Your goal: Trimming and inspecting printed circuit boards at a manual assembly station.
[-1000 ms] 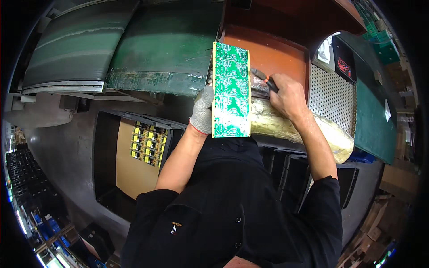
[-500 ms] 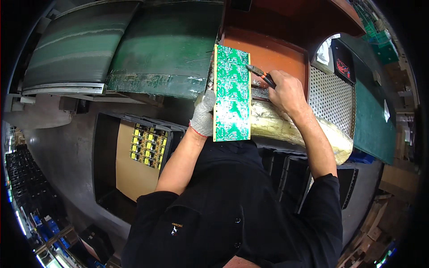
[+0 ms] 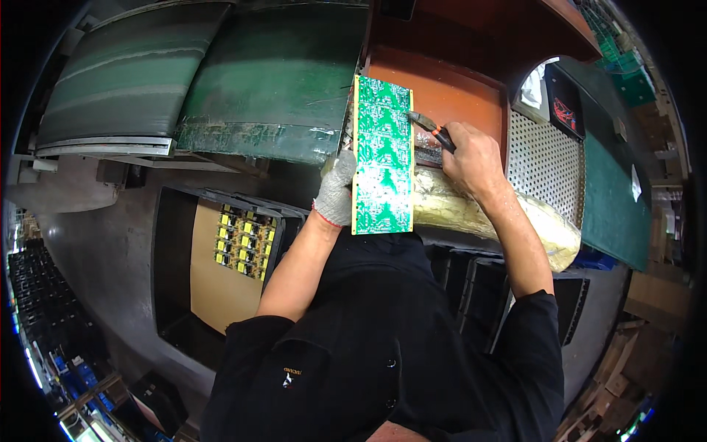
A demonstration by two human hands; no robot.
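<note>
A long green circuit board panel (image 3: 384, 158) with yellow edges stands in front of me, its printed side toward me. My left hand (image 3: 338, 188), in a pale knitted glove, is closed on the panel's left edge; some of its fingers are hidden behind the board. Bare, my right hand (image 3: 473, 156) is wrapped round cutting pliers (image 3: 433, 130) with black and orange handles. The tips of the pliers meet the panel's right edge in its upper part. Whether the jaws are apart is too small to tell.
Behind the panel lies an orange-brown tray (image 3: 442, 81). A long bundle in yellowish wrap (image 3: 541, 228) runs along the bench's front edge. At left stands a black bin (image 3: 168, 295) with a populated board (image 3: 245, 241) on cardboard. A perforated metal plate (image 3: 545, 166) lies at right.
The pliers' tips and my right hand have shifted slightly down along the panel's right edge. The panel has moved down very slightly; my left hand keeps its grip.
</note>
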